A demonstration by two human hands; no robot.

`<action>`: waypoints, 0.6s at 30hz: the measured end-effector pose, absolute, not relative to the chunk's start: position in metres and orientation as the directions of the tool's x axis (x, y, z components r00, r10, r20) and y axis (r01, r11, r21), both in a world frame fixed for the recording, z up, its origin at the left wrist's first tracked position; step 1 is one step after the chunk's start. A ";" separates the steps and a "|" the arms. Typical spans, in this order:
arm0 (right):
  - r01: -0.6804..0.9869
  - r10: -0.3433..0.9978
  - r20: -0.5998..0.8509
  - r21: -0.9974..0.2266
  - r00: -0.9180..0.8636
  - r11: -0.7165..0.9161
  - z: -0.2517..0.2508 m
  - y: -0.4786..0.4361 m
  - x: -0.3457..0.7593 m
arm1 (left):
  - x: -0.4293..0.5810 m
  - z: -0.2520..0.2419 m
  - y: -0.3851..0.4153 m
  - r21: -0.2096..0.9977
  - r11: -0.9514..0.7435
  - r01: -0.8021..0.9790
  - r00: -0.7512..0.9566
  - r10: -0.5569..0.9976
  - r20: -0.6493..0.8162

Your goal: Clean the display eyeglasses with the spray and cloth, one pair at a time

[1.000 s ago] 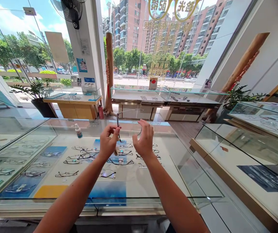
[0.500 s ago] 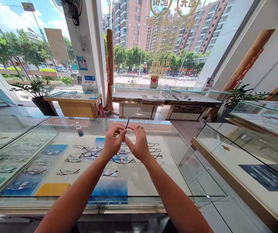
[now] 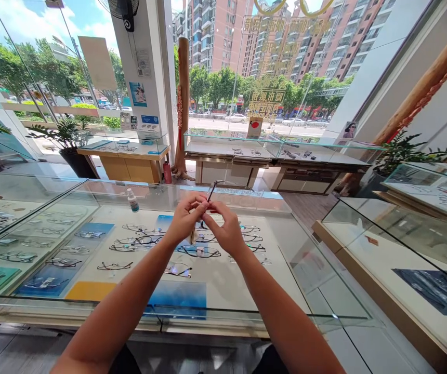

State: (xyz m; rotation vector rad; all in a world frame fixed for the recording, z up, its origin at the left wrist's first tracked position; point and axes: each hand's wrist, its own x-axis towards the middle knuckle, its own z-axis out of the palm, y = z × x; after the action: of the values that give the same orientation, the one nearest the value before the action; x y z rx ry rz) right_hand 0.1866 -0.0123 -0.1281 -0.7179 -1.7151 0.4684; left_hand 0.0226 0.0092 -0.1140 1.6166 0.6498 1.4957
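My left hand point(image 3: 186, 219) and my right hand point(image 3: 225, 228) meet above a glass-topped display counter point(image 3: 247, 317), fingertips together. Both pinch a thin dark metal eyeglasses frame point(image 3: 211, 191), and one slim temple rises above my fingers. The rest of that frame is hidden by my hands. A small beige tag or cloth point(image 3: 194, 237) hangs below my left hand. Under the glass, several pairs of eyeglasses point(image 3: 199, 251) lie on a white display board. A small white bottle with a blue cap point(image 3: 132, 200) stands on the counter, left of my hands.
More glass display cases stand to my left and right, with a right-hand case point(image 3: 398, 244) close by. A wooden cabinet point(image 3: 126, 169), a red cylinder point(image 3: 167, 173) and further cases stand by the street windows ahead.
My right hand has come in from the side and now meets my left on the eyeglasses frame. The frame has tilted and dropped lower, and the camera view has shifted slightly.
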 end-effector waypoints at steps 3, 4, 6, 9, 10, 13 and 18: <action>0.131 0.717 0.688 -0.705 -0.114 0.697 -0.128 -0.010 0.187 | 0.025 -0.112 0.008 0.817 -0.557 -0.147 0.176 0.798 0.576; 0.118 0.727 0.680 -0.717 -0.095 0.687 -0.129 -0.009 0.187 | 0.025 -0.112 0.007 0.812 -0.568 -0.131 0.175 0.793 0.583; 0.119 0.745 0.665 -0.736 -0.054 0.666 -0.131 -0.006 0.190 | 0.023 -0.109 0.007 0.816 -0.570 -0.092 0.158 0.801 0.577; 0.160 0.764 0.646 -0.755 0.006 0.637 -0.133 -0.001 0.196 | 0.009 -0.100 0.011 0.844 -0.522 -0.122 0.095 0.841 0.533; 0.177 0.765 0.643 -0.755 0.020 0.631 -0.133 0.000 0.198 | 0.002 -0.096 0.013 0.846 -0.509 -0.161 0.061 0.850 0.523; 0.221 0.750 0.661 -0.737 0.039 0.638 -0.132 0.003 0.203 | -0.032 -0.082 0.020 0.816 -0.547 -0.189 -0.099 0.837 0.538; 0.259 0.705 0.708 -0.690 0.045 0.676 -0.128 0.004 0.205 | -0.115 -0.073 0.035 0.751 -0.623 0.218 -0.407 0.641 0.650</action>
State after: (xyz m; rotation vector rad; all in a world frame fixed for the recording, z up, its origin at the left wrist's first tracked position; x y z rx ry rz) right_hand 0.2047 0.0037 -0.1285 -0.8279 -1.5311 0.4085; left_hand -0.1148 0.0347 -0.0726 1.5121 1.1790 2.1104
